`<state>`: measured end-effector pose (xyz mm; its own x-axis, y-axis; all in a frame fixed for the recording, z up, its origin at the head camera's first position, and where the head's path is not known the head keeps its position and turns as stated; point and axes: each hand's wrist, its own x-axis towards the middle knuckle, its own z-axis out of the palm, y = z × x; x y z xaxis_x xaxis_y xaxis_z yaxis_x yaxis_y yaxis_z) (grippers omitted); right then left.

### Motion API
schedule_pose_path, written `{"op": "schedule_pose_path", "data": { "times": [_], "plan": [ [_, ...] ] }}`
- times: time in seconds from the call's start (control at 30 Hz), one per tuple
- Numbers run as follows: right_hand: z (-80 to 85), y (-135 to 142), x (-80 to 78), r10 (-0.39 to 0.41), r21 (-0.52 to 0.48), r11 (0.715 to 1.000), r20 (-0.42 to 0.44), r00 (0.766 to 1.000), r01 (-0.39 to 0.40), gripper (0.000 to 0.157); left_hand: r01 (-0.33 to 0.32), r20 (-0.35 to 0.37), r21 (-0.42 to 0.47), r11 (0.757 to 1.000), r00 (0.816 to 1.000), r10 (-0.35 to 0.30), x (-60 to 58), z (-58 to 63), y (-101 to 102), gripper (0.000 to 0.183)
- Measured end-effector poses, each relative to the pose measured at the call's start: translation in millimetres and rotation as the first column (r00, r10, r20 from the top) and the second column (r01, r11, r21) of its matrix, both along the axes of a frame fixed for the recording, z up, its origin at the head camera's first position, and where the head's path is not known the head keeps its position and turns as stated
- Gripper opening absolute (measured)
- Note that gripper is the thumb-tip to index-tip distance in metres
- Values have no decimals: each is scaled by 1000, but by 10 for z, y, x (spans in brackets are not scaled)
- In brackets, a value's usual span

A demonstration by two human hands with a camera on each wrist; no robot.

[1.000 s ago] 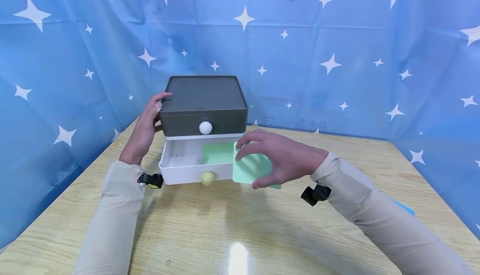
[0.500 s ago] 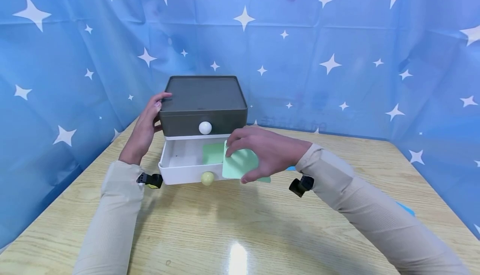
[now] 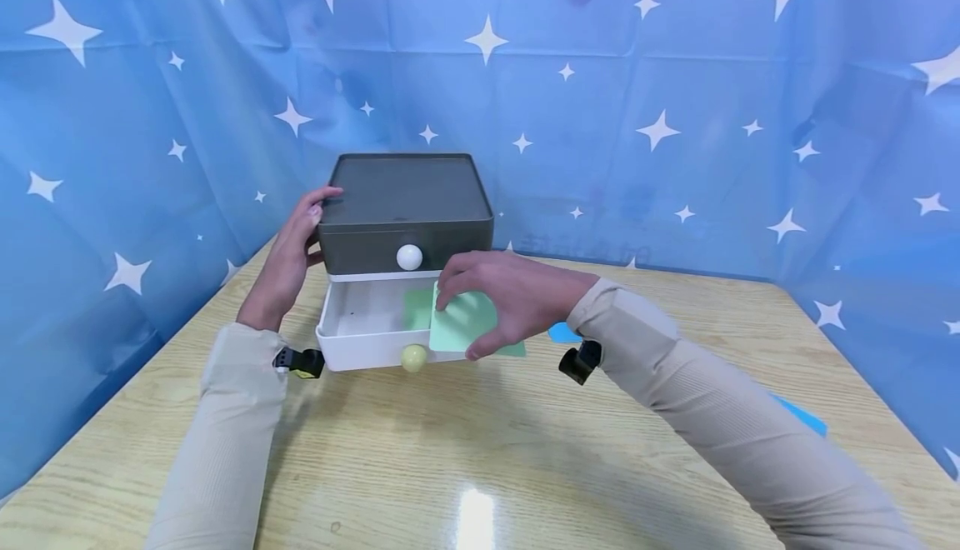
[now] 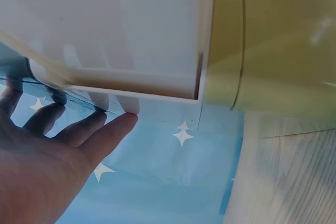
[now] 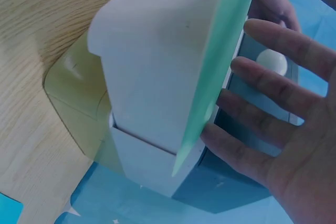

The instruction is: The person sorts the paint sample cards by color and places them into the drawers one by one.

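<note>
On the table [image 3: 337,467] stands a dark box [image 3: 408,192] with a white drawer [image 3: 363,350] open under it. The left hand [image 3: 287,243] grips nothing; its fingers reach out and touch the box's left side. The right hand [image 3: 513,292] pinches a green card [image 3: 459,327] by its edges. That card is at the drawer's right end and hides part of it; I can't tell if they touch. Another green card [image 3: 417,308] lies in the drawer. Blue pieces [image 3: 564,332] on the table are partly hidden by the right sleeve [image 3: 675,375].
</note>
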<state>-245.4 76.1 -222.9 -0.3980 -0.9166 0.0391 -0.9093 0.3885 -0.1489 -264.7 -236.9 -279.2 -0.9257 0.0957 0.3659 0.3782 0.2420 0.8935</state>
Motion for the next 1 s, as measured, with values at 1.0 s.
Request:
{"op": "schedule_pose_path", "data": {
  "times": [1.0],
  "plan": [
    [30,-195,-97,23,-10,1000,58,998,-23,49,-9,1,-3,1000,1000,9,7,1,4,54]
  ]
}}
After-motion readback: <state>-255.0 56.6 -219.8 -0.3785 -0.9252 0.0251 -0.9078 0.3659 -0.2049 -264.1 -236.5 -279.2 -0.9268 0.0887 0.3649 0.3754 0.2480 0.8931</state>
